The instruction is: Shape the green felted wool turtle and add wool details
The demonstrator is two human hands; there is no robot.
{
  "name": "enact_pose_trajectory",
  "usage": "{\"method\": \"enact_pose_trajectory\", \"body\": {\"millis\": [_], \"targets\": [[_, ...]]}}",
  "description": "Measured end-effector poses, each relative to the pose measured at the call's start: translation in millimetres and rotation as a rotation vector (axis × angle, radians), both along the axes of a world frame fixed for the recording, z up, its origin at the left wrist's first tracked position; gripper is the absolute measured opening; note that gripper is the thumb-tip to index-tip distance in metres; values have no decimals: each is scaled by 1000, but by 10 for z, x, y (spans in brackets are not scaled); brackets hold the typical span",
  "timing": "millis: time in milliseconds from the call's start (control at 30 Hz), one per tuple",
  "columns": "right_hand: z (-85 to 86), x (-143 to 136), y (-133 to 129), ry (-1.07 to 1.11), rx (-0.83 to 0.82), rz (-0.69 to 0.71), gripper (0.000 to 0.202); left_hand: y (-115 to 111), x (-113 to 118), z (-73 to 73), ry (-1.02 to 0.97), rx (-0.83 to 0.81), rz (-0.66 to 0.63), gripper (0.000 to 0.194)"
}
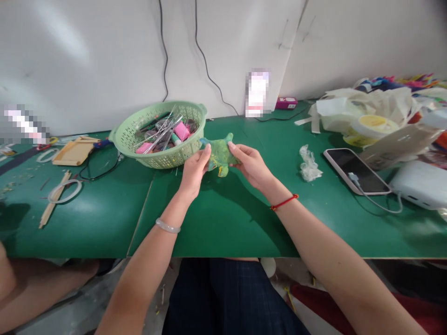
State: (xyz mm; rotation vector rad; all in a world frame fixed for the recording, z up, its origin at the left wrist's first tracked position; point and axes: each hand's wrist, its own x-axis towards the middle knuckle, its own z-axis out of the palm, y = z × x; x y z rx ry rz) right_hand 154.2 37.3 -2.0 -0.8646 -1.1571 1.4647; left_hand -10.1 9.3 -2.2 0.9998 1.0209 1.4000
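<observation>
A: Head view: hands?
B: Left hand (194, 171) and right hand (252, 166) both pinch the green figure (220, 152) above the table (216, 223).
A: Obstructions?
B: Basket (176, 157) just beyond left hand; crumpled plastic (310, 166) and flat-lying phone (359, 168) rightward.

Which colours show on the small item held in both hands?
The small item is mostly green with some yellow patches, seen in the head view.

We observe a green piece (220, 151) with yellow patches, a pale-green basket (164, 161), a green desk (216, 214), a red bracelet (285, 203).
</observation>
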Motion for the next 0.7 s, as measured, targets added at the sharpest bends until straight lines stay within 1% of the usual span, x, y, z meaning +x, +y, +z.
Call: {"method": "enact_pose_trajectory", "body": {"millis": [100,267,333,500,700], "targets": [[14,20,8,54,-43,0,53,2,-12,0,24,22,-18,49],[30,37,6,140,-70,134,43,12,-28,-22,-7,3,-27,49],[20,42,19,175,-88,159,39,18,-30,-32,-14,5,-40,51],[-34,64,70,205,-170,151,35,28,-27,-41,-22,18,-35,51],[-47,74,84,244,-155,168,33,15,-3,-12,-53,12,-23,49]]}}
